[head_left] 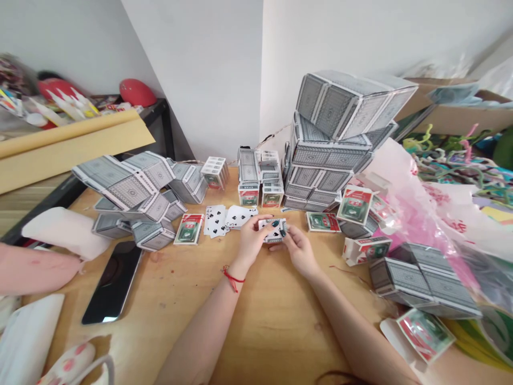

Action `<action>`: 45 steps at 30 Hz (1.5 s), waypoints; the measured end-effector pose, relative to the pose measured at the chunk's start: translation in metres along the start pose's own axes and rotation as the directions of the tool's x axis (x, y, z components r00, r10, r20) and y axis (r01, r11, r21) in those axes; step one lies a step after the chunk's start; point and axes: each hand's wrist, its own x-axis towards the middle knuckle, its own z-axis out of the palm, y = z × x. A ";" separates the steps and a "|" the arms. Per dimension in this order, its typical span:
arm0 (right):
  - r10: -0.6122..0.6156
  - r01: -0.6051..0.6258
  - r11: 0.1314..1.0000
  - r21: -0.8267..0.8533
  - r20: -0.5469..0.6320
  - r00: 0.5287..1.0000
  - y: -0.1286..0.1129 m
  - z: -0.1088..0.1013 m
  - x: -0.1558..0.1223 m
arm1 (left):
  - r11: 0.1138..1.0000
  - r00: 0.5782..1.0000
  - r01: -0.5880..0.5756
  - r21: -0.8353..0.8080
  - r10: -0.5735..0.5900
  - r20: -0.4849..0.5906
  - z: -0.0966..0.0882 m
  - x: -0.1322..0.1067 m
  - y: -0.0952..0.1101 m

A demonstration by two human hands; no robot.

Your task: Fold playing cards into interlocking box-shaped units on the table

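Observation:
Between my two hands, low over the middle of the table, are a few playing cards with a black-suited face turned up and some grey patterned back showing at the edges. My left hand, with a red string bracelet at its wrist, grips them from the left, thumb on top. Fingers of my right hand pinch their right end. Just beyond my left hand, face-up cards lie spread on the table. A green and red card box lies left of them, and another card box lies right of my hands.
Tall folded-card blocks are piled at the back right, and more card blocks stand at left. A black phone lies at front left. Card boxes stand near the wall. A pink plastic bag covers the right side.

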 end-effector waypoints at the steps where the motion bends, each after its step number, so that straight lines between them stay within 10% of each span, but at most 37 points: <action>1: -0.002 0.003 1.000 0.030 -0.013 1.000 -0.001 -0.001 0.001 | 1.000 1.000 0.005 -0.012 -0.005 0.011 0.000 0.000 0.000; 19: 0.054 -0.049 0.998 0.042 -0.134 0.990 0.008 -0.018 0.011 | 0.994 0.998 0.062 0.085 -0.063 0.006 -0.007 0.002 -0.009; 45: -0.128 0.075 0.939 -0.337 -0.138 0.982 0.001 -0.020 0.008 | 0.845 0.944 -0.322 0.427 0.251 0.216 -0.007 -0.004 -0.007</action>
